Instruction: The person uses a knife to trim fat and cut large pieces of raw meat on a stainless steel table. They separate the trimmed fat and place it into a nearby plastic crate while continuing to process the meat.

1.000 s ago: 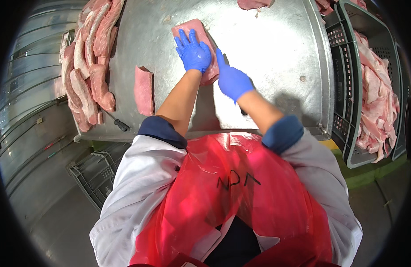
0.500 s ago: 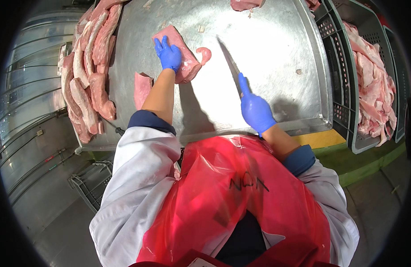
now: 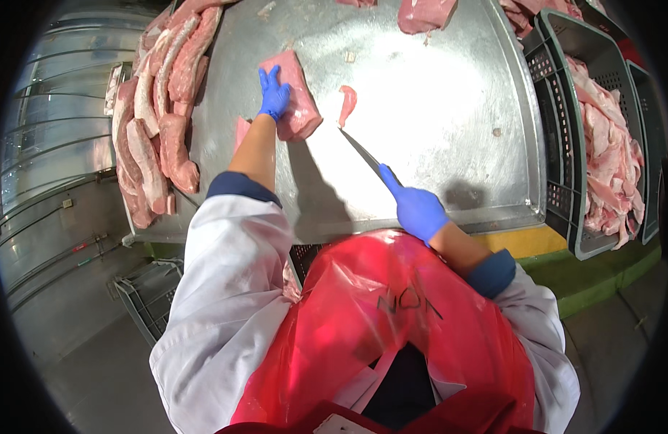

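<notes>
A thick block of pink raw meat (image 3: 299,94) lies on the metal table (image 3: 420,130), slightly tilted to the left. My blue-gloved left hand (image 3: 274,96) rests on its left side with fingers spread. In my right hand (image 3: 420,213), also gloved in blue, a long knife (image 3: 360,151) is gripped, index finger stretched toward the blade. The blade points away and to the left, its tip close to the lower end of a small curled meat trimming (image 3: 347,105). Another meat piece (image 3: 242,132) is partly hidden behind my left forearm.
Long meat strips (image 3: 149,123) are piled along the table's left edge. Further pieces of meat (image 3: 426,14) lie at the far side. At the right stands a dark perforated crate (image 3: 554,108) beside pale trimmings (image 3: 601,148) in a crate.
My right hand has turned the knife leftward and drawn it nearer, bringing the tip toward the trimming. The trimming now lies straighter and apart from the block. My left hand stays on the meat.
</notes>
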The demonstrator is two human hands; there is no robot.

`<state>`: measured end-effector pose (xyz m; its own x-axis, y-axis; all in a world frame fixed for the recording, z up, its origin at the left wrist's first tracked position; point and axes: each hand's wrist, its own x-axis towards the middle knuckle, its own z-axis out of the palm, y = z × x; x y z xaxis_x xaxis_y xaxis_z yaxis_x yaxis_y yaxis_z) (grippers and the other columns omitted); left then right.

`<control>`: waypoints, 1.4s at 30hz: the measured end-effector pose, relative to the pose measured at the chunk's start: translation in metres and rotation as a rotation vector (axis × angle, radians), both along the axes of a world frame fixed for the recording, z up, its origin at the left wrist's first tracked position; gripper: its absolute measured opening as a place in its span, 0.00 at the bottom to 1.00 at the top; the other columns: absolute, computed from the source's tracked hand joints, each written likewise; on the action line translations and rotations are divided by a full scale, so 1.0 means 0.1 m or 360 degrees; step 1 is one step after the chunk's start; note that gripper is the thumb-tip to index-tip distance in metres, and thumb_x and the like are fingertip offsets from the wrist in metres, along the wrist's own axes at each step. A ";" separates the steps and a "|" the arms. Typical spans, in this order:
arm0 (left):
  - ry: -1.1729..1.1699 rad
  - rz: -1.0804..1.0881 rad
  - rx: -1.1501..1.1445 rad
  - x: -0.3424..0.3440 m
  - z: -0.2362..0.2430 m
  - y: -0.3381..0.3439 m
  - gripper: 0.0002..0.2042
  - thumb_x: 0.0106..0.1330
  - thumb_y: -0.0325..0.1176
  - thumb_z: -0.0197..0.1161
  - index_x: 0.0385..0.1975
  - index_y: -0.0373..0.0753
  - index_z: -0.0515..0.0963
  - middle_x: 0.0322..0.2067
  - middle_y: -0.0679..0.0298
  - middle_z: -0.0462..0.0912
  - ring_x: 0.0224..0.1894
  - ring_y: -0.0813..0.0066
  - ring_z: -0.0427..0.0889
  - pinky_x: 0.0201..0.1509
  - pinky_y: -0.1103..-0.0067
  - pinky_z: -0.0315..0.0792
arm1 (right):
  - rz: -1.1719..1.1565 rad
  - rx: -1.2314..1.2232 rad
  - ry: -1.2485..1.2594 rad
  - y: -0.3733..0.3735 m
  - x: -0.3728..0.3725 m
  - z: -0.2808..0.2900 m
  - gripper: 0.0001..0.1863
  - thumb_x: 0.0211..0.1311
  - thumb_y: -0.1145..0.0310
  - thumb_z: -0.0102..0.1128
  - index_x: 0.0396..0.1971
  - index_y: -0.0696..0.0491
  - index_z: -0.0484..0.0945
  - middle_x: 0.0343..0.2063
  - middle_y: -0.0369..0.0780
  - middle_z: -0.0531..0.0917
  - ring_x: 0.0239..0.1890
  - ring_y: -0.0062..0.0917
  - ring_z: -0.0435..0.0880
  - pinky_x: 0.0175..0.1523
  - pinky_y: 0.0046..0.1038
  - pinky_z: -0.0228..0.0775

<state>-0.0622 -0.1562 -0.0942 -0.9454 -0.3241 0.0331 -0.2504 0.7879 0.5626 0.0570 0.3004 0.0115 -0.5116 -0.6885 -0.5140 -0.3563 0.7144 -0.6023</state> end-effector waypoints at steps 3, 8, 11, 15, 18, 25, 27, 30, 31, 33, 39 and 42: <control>-0.0547 0.0443 -0.0338 -0.15 0.34 0.66 0.60 0.45 0.54 0.78 0.76 0.45 0.45 0.74 0.33 0.39 0.74 0.35 0.53 0.75 0.60 0.58 | -0.0071 -0.0077 -0.0153 0.43 -0.11 -0.09 0.39 0.67 0.68 0.47 0.76 0.45 0.45 0.30 0.54 0.85 0.30 0.50 0.85 0.40 0.47 0.76; -0.0353 0.0756 0.0593 -0.21 0.44 0.31 0.54 0.46 0.41 0.76 0.74 0.44 0.49 0.65 0.43 0.64 0.66 0.46 0.69 0.67 0.59 0.70 | -0.0654 -0.0566 -0.0094 1.27 -0.14 -0.32 0.41 0.67 0.69 0.52 0.77 0.41 0.45 0.25 0.53 0.81 0.27 0.47 0.83 0.37 0.43 0.74; 0.0044 0.0484 0.1582 -0.50 0.54 0.33 0.49 0.47 0.35 0.72 0.72 0.42 0.52 0.61 0.50 0.70 0.64 0.52 0.73 0.65 0.59 0.72 | -0.1007 -0.0640 -0.0139 1.55 -0.24 -0.48 0.45 0.65 0.72 0.54 0.78 0.39 0.42 0.27 0.45 0.83 0.29 0.34 0.84 0.41 0.35 0.76; 0.0324 0.0024 0.1994 -1.57 0.71 0.83 0.43 0.50 0.33 0.70 0.70 0.41 0.58 0.62 0.54 0.70 0.63 0.55 0.72 0.65 0.60 0.72 | -0.1195 -0.0585 -0.0445 1.57 -0.55 -0.53 0.45 0.64 0.72 0.53 0.78 0.38 0.41 0.27 0.38 0.84 0.29 0.25 0.83 0.42 0.29 0.76; 0.0363 0.0135 0.1691 -2.24 1.22 1.40 0.47 0.51 0.33 0.73 0.72 0.41 0.53 0.63 0.49 0.68 0.62 0.53 0.72 0.64 0.62 0.72 | -0.1154 -0.0428 -0.0416 1.50 -0.77 -0.33 0.45 0.64 0.73 0.52 0.78 0.38 0.42 0.26 0.39 0.84 0.28 0.24 0.83 0.43 0.28 0.76; 0.0157 0.0191 -0.0251 -0.93 0.78 0.26 0.50 0.52 0.47 0.76 0.72 0.34 0.56 0.68 0.45 0.65 0.70 0.50 0.65 0.72 0.63 0.62 | -0.1229 -0.0575 -0.0284 1.52 -0.86 -0.61 0.44 0.64 0.75 0.52 0.78 0.40 0.45 0.23 0.38 0.81 0.26 0.20 0.77 0.38 0.26 0.74; -0.0464 0.0602 -0.0497 0.15 0.82 -0.03 0.60 0.40 0.58 0.80 0.71 0.32 0.56 0.67 0.42 0.66 0.69 0.47 0.65 0.72 0.62 0.61 | -0.1313 -0.0559 -0.0313 1.54 -0.82 -0.65 0.43 0.64 0.77 0.53 0.78 0.43 0.47 0.25 0.33 0.79 0.26 0.14 0.73 0.35 0.22 0.71; -0.0795 0.0775 -0.0263 1.67 0.61 -0.41 0.59 0.36 0.51 0.83 0.69 0.30 0.57 0.62 0.41 0.72 0.62 0.44 0.74 0.66 0.62 0.70 | -0.1234 -0.0494 -0.0293 1.48 -0.86 -0.63 0.44 0.63 0.78 0.54 0.77 0.41 0.48 0.25 0.33 0.79 0.26 0.13 0.73 0.34 0.21 0.71; -0.0840 0.0720 -0.0318 1.73 0.56 -0.37 0.54 0.37 0.46 0.82 0.66 0.29 0.61 0.57 0.40 0.76 0.58 0.42 0.78 0.62 0.62 0.74 | -0.1227 -0.0501 -0.0212 1.49 -0.88 -0.70 0.44 0.63 0.78 0.55 0.78 0.40 0.48 0.24 0.34 0.79 0.26 0.13 0.74 0.34 0.21 0.71; -0.0880 0.0817 -0.0126 1.77 0.69 -0.31 0.49 0.39 0.42 0.80 0.64 0.30 0.64 0.56 0.43 0.78 0.57 0.45 0.79 0.61 0.63 0.75 | -0.1215 -0.0453 -0.0183 1.43 -0.87 -0.59 0.46 0.63 0.80 0.55 0.78 0.36 0.47 0.22 0.35 0.80 0.24 0.14 0.76 0.30 0.23 0.72; 0.0105 0.0498 0.1306 0.78 0.49 0.09 0.41 0.43 0.37 0.74 0.62 0.31 0.68 0.56 0.53 0.78 0.58 0.59 0.78 0.64 0.68 0.72 | -0.1421 -0.0613 -0.0657 1.56 -0.85 -0.69 0.48 0.65 0.79 0.53 0.77 0.28 0.42 0.27 0.39 0.81 0.22 0.20 0.80 0.26 0.28 0.76; 0.0180 0.0185 0.0798 -0.31 0.99 0.64 0.42 0.43 0.42 0.75 0.61 0.32 0.68 0.55 0.49 0.78 0.57 0.57 0.79 0.63 0.67 0.72 | -0.1364 -0.0709 -0.0599 1.53 -0.88 -0.77 0.48 0.64 0.84 0.50 0.77 0.29 0.43 0.24 0.38 0.79 0.19 0.21 0.78 0.23 0.27 0.74</control>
<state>-0.0936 -0.0920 0.0049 -0.9017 -0.4289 -0.0536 -0.2363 0.3854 0.8920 -0.0310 0.4533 -0.0656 -0.7785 -0.3364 -0.5298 0.4324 0.3244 -0.8413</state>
